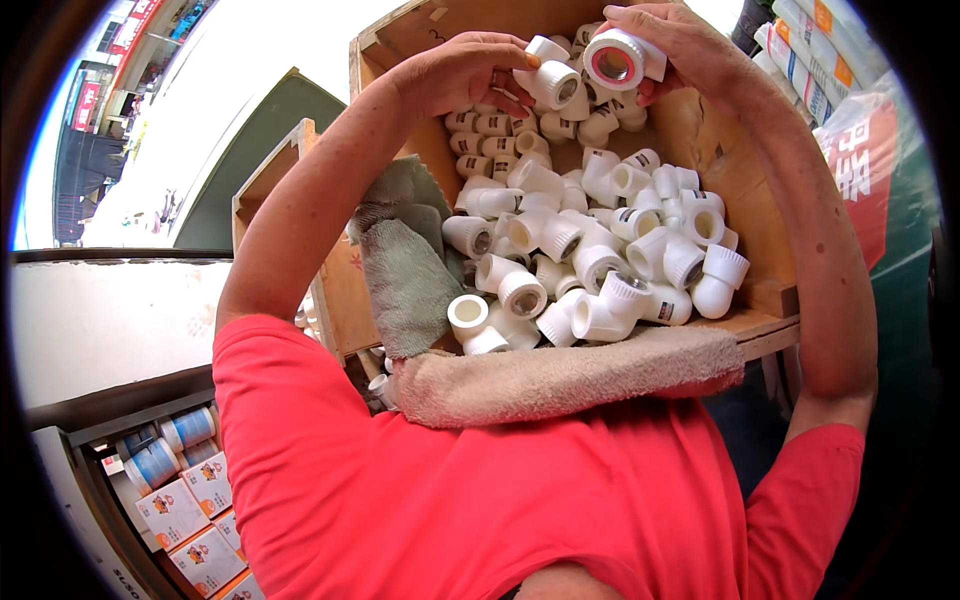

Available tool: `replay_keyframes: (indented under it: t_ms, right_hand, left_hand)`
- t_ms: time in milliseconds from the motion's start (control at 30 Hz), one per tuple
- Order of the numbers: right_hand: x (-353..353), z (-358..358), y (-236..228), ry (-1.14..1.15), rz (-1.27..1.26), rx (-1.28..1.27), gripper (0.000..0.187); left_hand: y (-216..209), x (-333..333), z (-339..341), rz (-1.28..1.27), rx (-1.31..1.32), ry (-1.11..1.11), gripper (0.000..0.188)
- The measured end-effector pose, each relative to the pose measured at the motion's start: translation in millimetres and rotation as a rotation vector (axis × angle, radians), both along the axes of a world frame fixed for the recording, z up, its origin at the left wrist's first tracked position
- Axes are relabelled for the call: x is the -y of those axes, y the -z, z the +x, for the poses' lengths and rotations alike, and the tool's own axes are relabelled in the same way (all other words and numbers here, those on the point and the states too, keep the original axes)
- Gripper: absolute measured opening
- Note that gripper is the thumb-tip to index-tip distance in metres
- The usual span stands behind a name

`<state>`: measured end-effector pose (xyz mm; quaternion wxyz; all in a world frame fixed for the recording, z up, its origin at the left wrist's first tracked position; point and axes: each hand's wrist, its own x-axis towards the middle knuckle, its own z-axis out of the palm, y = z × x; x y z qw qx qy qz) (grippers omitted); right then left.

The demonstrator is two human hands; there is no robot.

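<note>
My left hand (pixel 462 75) is at the far left part of a wooden box (pixel 735 160), its thumb and fingers closed on a white plastic pipe elbow (pixel 553 84) with a metal-threaded mouth. Beside it, my right hand (pixel 690 48) grips a larger white pipe fitting (pixel 618 60) with a red ring around its metal-lined opening. Both fittings are held above the heap, their openings facing me. Below lie many loose white pipe elbows (pixel 600 255), some with metal threads inside. Smaller elbows (pixel 482 140) sit in rows near the box's far left side.
A grey-green towel (pixel 405 270) hangs over the box's left side, and a beige towel (pixel 565 380) covers its near edge. Another wooden box (pixel 345 295) stands to the left. Printed cartons (pixel 205 560) and rolls (pixel 152 465) fill a lower-left shelf. Stacked bags (pixel 815 60) stand at the far right.
</note>
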<state>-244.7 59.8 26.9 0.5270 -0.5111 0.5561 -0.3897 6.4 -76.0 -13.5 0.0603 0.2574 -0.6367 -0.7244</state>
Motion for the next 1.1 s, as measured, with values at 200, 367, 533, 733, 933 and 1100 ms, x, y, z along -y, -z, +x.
replay_keyframes:
  t_ms: [200,367,533,733,933,1100]
  right_hand:
    - [-3,-2,7,0.046,-0.091,-0.181,0.047]
    - [-2,-8,13,-0.005,-0.115,-0.250,0.052]
    - [-2,4,-1,-0.006,0.029,-0.120,0.042]
    - [-3,2,-2,-0.038,0.032,-0.050,0.042]
    - [-3,6,-4,-0.002,0.061,-0.073,0.040]
    - [-4,5,0,0.025,0.039,0.014,0.038]
  left_hand:
    - [3,-13,2,0.392,-0.192,0.215,0.037]
    - [8,-12,1,0.503,-0.245,0.270,0.037]
    - [9,-13,1,0.542,-0.271,0.309,0.040]
    - [8,-14,-1,0.531,-0.265,0.334,0.042]
    - [9,-13,-3,0.534,-0.257,0.316,0.043]
    - [11,-14,-3,0.462,-0.238,0.326,0.043]
